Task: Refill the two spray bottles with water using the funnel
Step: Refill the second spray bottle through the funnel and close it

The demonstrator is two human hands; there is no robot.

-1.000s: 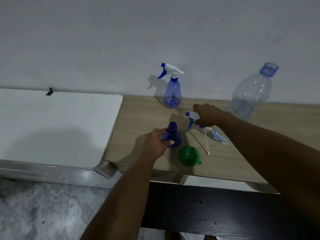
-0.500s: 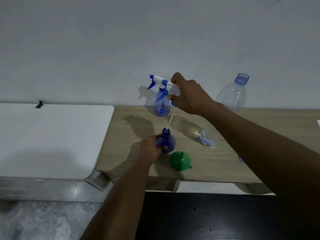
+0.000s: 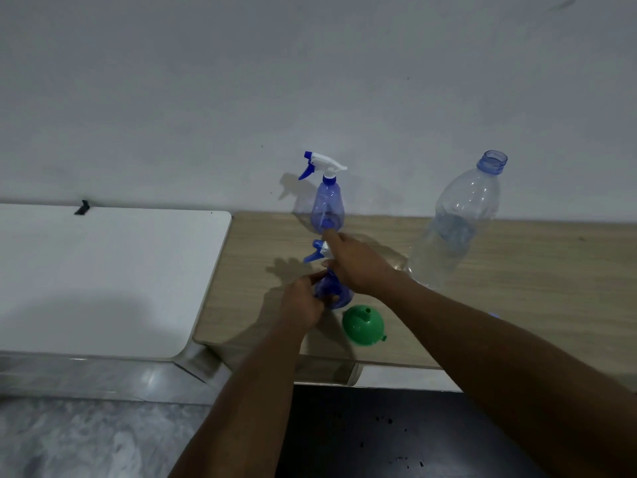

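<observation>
Our right hand (image 3: 358,267) pinches the spray head (image 3: 319,251) at 12 o'clock over the near bottle (image 3: 339,296), which our left hand (image 3: 301,303) grips upright.

Right hand (image 3: 358,267) lowered trigger head (image 3: 319,251) from raised position down onto near spray bottle (image 3: 340,298) neck.

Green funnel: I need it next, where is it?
In the head view, the green funnel sits mouth-down near the front edge of the wooden table, just right of the near spray bottle.

Neck of near spray bottle (image 3: 339,300) — mostly hidden.
</observation>
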